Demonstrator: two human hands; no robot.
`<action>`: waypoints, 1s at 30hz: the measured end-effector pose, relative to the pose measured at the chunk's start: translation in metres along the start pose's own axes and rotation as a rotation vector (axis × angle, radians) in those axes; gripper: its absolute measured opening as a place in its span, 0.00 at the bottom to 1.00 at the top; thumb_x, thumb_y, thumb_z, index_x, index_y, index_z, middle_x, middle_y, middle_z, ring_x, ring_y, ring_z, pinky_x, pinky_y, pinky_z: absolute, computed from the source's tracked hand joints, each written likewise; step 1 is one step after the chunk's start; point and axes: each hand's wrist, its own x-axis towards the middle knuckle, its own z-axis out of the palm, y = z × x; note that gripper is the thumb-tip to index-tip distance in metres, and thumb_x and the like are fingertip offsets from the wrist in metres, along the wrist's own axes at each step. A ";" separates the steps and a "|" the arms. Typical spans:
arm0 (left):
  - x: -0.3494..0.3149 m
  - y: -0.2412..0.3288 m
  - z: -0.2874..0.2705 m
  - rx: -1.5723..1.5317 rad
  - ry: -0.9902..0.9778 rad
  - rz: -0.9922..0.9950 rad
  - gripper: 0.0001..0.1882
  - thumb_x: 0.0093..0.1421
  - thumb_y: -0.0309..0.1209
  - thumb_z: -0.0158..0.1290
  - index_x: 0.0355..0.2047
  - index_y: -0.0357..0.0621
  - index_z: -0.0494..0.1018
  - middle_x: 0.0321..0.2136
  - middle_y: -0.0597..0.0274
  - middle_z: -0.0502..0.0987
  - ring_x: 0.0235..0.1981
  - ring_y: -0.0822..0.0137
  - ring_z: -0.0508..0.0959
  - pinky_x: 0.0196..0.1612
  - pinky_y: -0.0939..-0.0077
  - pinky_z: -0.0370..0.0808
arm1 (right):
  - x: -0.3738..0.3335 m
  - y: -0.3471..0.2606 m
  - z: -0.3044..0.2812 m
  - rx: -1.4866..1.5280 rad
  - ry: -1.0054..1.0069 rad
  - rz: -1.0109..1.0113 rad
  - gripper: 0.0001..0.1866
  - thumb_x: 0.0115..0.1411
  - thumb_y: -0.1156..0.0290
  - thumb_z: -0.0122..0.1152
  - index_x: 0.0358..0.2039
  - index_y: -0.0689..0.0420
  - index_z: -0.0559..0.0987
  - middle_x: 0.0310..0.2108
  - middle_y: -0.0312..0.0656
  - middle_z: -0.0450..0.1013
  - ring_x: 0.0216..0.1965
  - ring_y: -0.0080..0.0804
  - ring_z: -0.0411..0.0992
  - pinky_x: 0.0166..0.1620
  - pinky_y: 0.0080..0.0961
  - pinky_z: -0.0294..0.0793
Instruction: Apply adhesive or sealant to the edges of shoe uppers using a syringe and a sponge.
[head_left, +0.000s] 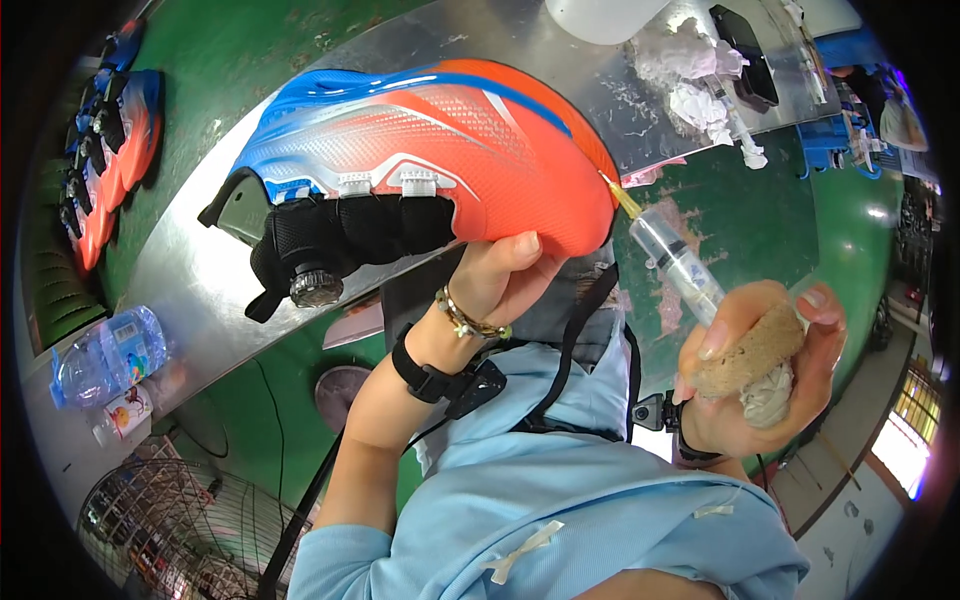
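Note:
A coral-and-blue sports shoe [400, 140] with a black collar and a round dial lies tilted above the metal table, its orange sole edge facing away from me. My left hand [505, 275] grips the shoe near the toe; most of its fingers are hidden beneath. In my right hand [765, 365] is a clear syringe [680, 265] with a yellow needle tip. That tip meets, or nearly meets, the sole edge at the toe. The same hand also clasps a tan sponge-like block [750, 350] and a crumpled whitish wad [768, 396].
Crumpled tissue [690, 60], another syringe [735, 120] and a black tray [745, 55] sit on the metal table [590, 110] at far right. Similar shoes [110, 150] stand on a rack at left. A plastic bottle [110, 355] and a wire basket [170, 520] are nearer, on the left.

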 end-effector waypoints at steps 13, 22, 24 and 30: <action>0.044 -0.001 0.001 0.074 -0.035 0.127 0.28 0.50 0.35 0.56 0.50 0.41 0.60 0.49 0.58 0.65 0.53 0.60 0.63 0.59 0.64 0.58 | 0.003 0.007 0.017 -0.219 0.092 0.019 0.21 0.62 0.52 0.25 0.39 0.53 0.64 0.26 0.51 0.64 0.10 0.29 0.60 0.12 0.20 0.64; 0.048 0.012 0.071 0.009 0.370 0.177 0.20 0.53 0.36 0.54 0.43 0.40 0.64 0.40 0.60 0.71 0.45 0.62 0.71 0.44 0.70 0.74 | 0.008 0.024 0.024 -0.234 0.123 -0.237 0.23 0.62 0.57 0.32 0.34 0.64 0.71 0.25 0.54 0.70 0.22 0.36 0.71 0.23 0.25 0.72; 0.045 0.018 0.082 -0.074 0.404 0.098 0.15 0.53 0.30 0.53 0.41 0.42 0.67 0.38 0.64 0.73 0.41 0.71 0.73 0.48 0.74 0.71 | 0.006 0.028 0.024 -0.247 0.101 -0.256 0.22 0.62 0.59 0.33 0.34 0.64 0.71 0.26 0.54 0.70 0.23 0.36 0.72 0.23 0.25 0.72; 0.047 0.019 0.093 0.055 0.572 0.075 0.16 0.52 0.36 0.55 0.37 0.40 0.68 0.32 0.60 0.75 0.32 0.67 0.76 0.35 0.78 0.77 | 0.003 0.033 0.021 -0.343 0.037 -0.312 0.18 0.61 0.64 0.36 0.36 0.63 0.72 0.27 0.52 0.71 0.22 0.36 0.72 0.23 0.23 0.72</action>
